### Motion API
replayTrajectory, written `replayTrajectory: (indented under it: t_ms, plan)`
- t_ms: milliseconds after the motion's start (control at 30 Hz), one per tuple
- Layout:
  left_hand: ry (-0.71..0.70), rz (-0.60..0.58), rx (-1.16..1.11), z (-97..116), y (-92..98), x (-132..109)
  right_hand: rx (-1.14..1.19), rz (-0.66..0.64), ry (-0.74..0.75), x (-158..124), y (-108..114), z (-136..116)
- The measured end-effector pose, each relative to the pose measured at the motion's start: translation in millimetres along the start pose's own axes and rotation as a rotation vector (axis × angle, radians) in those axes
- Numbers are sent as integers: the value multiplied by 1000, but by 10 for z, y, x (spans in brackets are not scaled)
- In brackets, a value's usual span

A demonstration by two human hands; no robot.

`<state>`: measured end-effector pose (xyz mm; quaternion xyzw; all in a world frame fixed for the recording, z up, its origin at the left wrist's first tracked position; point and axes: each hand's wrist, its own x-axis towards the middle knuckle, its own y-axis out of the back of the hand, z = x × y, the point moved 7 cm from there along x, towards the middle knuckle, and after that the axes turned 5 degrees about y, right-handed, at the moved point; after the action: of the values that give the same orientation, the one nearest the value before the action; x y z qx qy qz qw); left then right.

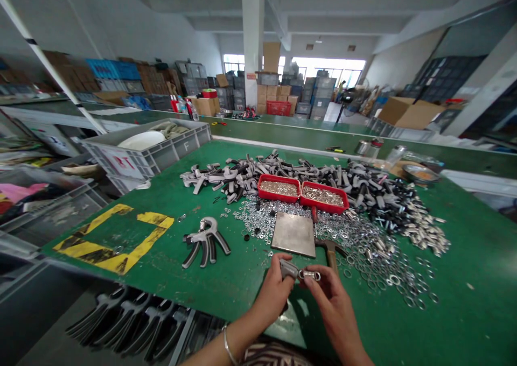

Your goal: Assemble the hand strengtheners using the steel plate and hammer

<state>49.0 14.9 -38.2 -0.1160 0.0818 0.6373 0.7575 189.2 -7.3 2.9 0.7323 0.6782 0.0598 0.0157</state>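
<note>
Near the table's front edge, my left hand (276, 286) is closed around a grey plastic hand-grip handle (287, 269). My right hand (332, 296) pinches a metal coil spring (310, 275) by the handle's end; whether the spring is hooked on it I cannot tell. Just beyond my hands lies a flat steel plate (293, 234), with a hammer (331, 253) to its right. On the left lie several hand grippers (207, 242) with grey and black handles, bunched together. Loose metal rings and washers (367, 253) spread around the plate.
Two red trays (278, 198) of small metal parts stand mid-table before a heap of grey handles (238, 173). Silver cylindrical parts (428, 234) lie at right. A grey crate (149, 161) stands at back left, near yellow-black tape (129, 261). Finished-looking grippers (133, 320) fill a bin below.
</note>
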Motion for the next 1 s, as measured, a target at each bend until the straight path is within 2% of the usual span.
replayTrajectory:
  t_ms: [67,100,200,300,367,467,533,633,700,867,933,1000]
  plan:
    - [26,-70,-49,-17,-38,-51,-43,-23,53,21,-3,-13]
    - [53,-150,-79,-25,-77,-92,-44,-55,78,33,-4,-19]
    - [167,-496,-209,-33,-224,-300,52,-173,80,38,2,-8]
    - [220,-659,-368,-3,-256,-462,111,-248,47,-23,14,-30]
    - [233,-667,-409,-15,-272,-495,37,-281,105,-74,11,-130]
    - [149,-593,-289,-14,-290,-471,-39,-294,197,-111,23,-301]
    - [69,-541,-170,27,-287,-456,17,-304,186,-105,41,-354]
    - [63,-566,-91,73,-319,-499,3,-310,182,-84,69,-381]
    - [87,-577,-66,79,-350,-542,-55,-321,191,-65,59,-370]
    - [108,-555,-50,19,-429,-559,34,-374,121,-1,-17,-215]
    - [150,-565,-98,-30,-408,-512,-89,-378,173,19,61,-151]
    - [155,-483,-125,-28,-276,-407,-314,-330,244,59,287,-51]
